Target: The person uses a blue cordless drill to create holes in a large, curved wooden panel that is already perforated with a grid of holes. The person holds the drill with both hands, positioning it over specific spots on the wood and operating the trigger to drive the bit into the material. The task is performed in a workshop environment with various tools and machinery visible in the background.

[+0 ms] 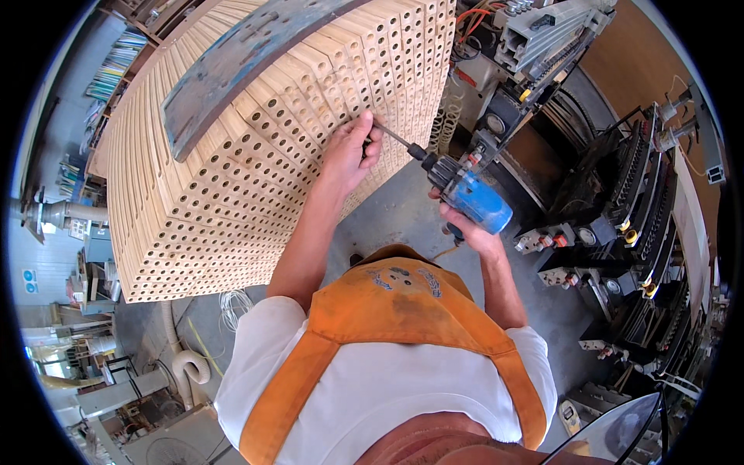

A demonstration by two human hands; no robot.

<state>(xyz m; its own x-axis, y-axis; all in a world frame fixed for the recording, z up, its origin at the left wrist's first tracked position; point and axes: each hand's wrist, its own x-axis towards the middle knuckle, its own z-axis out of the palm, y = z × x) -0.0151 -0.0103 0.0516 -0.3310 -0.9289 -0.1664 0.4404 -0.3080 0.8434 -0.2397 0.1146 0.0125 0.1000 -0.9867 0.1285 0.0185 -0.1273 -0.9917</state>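
My right hand [469, 231] is wrapped round the handle of a blue and black power drill [477, 198]. A long thin bit [394, 135] runs from its chuck up and left toward the stack. My left hand [353, 151] is closed, thumb and fingers pinched together at the bit's far end; what they hold is hidden. Both hands are in front of a large stack of pale wooden pieces [232, 209], its face covered with rows of round holes. Many holes at the left look dark-rimmed, while several near my left hand look bare and pale.
A worn blue-grey board [232, 70] lies across the top of the stack. Black machinery with gauges [597, 232] stands at the right, close to the drill. A coiled air hose [448, 116] hangs behind the bit. White cable [234, 308] and a ribbed hose [186, 364] lie low at the left.
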